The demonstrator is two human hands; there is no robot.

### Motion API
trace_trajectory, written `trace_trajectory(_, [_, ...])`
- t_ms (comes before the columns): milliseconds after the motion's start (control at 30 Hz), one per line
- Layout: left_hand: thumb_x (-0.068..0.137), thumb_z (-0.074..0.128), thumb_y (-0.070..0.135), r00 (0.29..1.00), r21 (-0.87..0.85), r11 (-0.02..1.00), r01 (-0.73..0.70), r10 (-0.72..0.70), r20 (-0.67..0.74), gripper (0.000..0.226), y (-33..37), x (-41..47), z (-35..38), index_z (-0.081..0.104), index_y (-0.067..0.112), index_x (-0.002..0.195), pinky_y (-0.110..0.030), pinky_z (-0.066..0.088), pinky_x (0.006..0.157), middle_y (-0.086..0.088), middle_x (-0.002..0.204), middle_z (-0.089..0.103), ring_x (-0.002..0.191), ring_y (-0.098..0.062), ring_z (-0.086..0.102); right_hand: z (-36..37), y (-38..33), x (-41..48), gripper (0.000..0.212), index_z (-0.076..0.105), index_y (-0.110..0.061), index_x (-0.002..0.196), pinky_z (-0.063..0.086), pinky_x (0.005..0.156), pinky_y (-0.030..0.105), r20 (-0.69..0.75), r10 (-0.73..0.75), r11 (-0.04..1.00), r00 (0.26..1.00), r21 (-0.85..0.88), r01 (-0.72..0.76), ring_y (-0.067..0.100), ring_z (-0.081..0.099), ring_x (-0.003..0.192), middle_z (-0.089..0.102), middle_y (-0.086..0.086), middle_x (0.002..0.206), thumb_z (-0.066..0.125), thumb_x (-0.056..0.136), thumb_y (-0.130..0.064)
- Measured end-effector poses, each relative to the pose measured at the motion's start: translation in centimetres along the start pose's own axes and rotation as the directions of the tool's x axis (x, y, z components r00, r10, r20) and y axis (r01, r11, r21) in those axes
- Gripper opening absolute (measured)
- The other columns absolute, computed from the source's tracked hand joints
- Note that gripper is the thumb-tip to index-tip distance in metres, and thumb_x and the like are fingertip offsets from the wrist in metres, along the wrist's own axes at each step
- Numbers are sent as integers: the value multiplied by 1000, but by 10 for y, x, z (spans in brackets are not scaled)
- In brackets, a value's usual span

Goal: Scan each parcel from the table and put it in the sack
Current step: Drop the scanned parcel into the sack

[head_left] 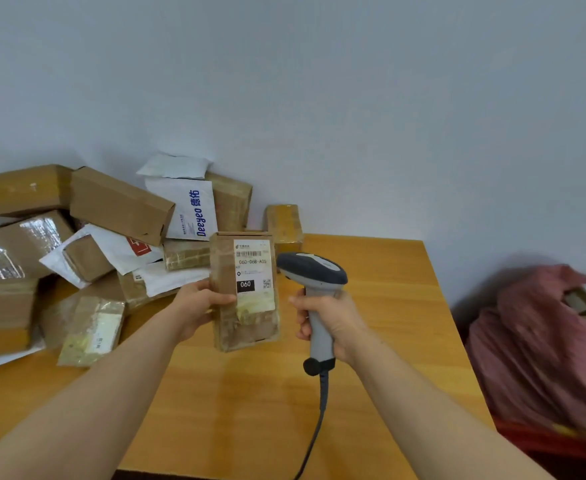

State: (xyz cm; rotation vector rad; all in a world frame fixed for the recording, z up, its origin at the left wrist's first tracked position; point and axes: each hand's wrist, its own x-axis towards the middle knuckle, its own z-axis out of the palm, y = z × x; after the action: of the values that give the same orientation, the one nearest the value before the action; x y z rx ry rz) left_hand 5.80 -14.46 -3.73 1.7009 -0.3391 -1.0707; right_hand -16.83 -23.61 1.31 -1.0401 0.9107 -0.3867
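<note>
Left hand (199, 306) grips small taped brown cardboard parcel (246, 292) upright; right hand (326, 320) wraps grey handheld scanner (314, 271). Aim scanner nose squarely at barcode, hold label steady.

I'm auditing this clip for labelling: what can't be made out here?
Head view:
Pink sack: blurred, cut off by the right edge.
Held parcel: label's small print too small; back hidden.
Scanner trigger: covered by the right hand.
Scanner cable: leaves the bottom edge.
Pile of parcels: lower ones hidden by upper ones.

Taped brown parcel (250, 318) upright, label (254, 271) (marked 060) facing forward; grey scanner (314, 270) just right.
</note>
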Motion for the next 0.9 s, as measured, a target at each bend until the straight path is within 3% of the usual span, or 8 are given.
trace_trajectory(133, [81,70,5,982,-20,998,63,-58,179,35,-2,4,39,63,3,115,-38,54,77,-10,102,74,98,-27,67,-44,15,-3,26,64,-6,100,49,45,26,-256,67,993,964,113,-39,18,56,64,62,9,84,79,78,-10])
trace_trajectory(233, [77,70,10,942,-49,992,116,-94,322,38,-3,1,90,64,4,114,-36,55,73,-9,102,73,93,-24,68,-93,34,-17,32,62,-13,100,55,50,30,-384,102,990,918,131,-56,21,59,81,63,7,95,82,75,-14])
trace_trajectory(333, [72,68,13,891,-56,985,162,-122,438,41,-8,-11,154,64,3,111,-34,59,67,-9,96,73,86,-22,68,-142,46,-41,38,64,-7,102,58,56,35,-411,143,970,901,240,-45,25,64,75,68,11,91,85,71,-13])
trace_trajectory(467, [73,67,16,829,-12,984,180,-145,541,38,-11,-35,248,64,2,108,-30,59,63,-9,92,73,81,-20,69,-215,49,-79,41,64,-2,98,56,51,32,-482,136,945,866,324,32,25,65,64,70,13,85,87,64,-4])
trace_trajectory(567, [76,68,21,769,67,981,181,-184,612,39,-18,-54,328,65,3,110,-30,58,65,-11,97,73,83,-20,71,-284,51,-108,35,66,-2,94,54,48,27,-604,93,928,791,340,151,22,66,62,71,10,80,85,64,0])
trace_trajectory(700, [68,80,24,650,302,944,133,-313,692,42,-33,-88,436,68,14,107,-31,58,70,-3,95,72,82,-16,70,-372,51,-144,30,65,-7,89,55,47,26,-735,77,874,674,375,309,16,68,57,72,3,69,83,66,1])
trace_trajectory(833, [65,80,19,673,291,945,149,-312,670,40,-35,-108,524,69,6,102,-28,58,65,-4,88,74,81,-16,72,-440,52,-164,31,65,-11,89,59,56,34,-806,118,836,580,396,379,20,68,63,70,6,78,87,67,-8])
trace_trajectory(900, [75,77,17,692,296,944,143,-310,652,30,-31,-107,564,68,3,101,-28,58,64,-6,86,73,82,-17,71,-469,54,-167,26,66,-14,85,55,47,25,-826,123,817,551,399,416,15,68,64,70,2,78,86,70,-15])
